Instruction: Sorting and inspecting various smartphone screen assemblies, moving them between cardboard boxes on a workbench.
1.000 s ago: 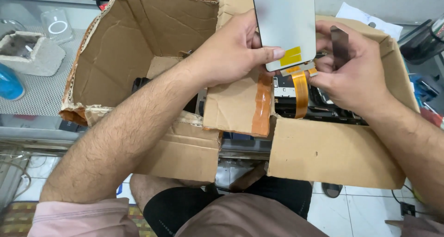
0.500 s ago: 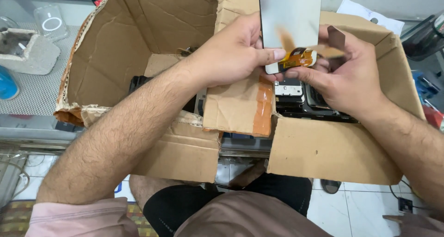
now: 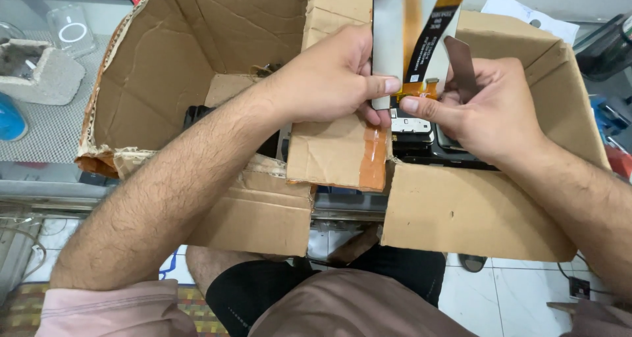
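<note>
The left hand [image 3: 329,80] has its grip closed around the lower edge of a flat grey phone screen panel [image 3: 387,34], whose long axis stands upright out of that grip, over the open cardboard box [image 3: 197,67]. Just to the right, the right hand [image 3: 487,110] pinches the base of the panel's orange-and-black flex ribbon [image 3: 431,37] between thumb and forefinger; both hands touch the piece. Half a second ago the ribbon was folded low by the fingers; now it stands raised alongside the panel.
</note>
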